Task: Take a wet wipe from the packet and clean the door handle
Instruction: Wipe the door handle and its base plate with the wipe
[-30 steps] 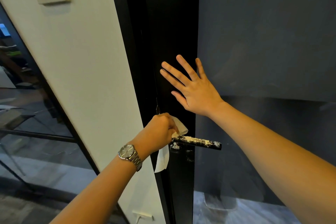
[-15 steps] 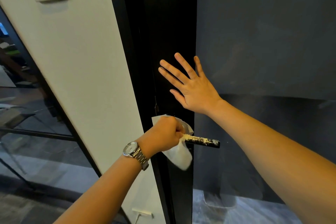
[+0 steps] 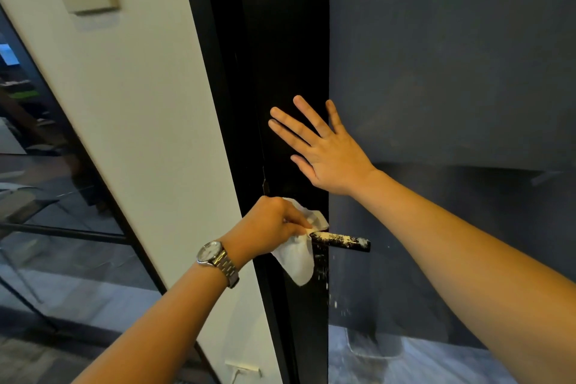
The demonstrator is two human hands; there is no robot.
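The wiping step is under way. The black door (image 3: 280,40) is being braced by the flat, spread right hand (image 3: 330,153). Just below it, the left hand (image 3: 268,227) is clutching the wet wipe (image 3: 297,259) against the door handle (image 3: 343,241). Beyond the fist, the handle is showing white smears, likely calling for an outward stroke.

Over the last second the left hand (image 3: 271,224) has stretched a finger onto the inner end of the black bar-shaped door handle (image 3: 341,241), the white wet wipe (image 3: 296,259) has spread from a narrow hanging strip into a broad drooping fold, and white flecks (image 3: 327,286) now dot the door edge lower down.
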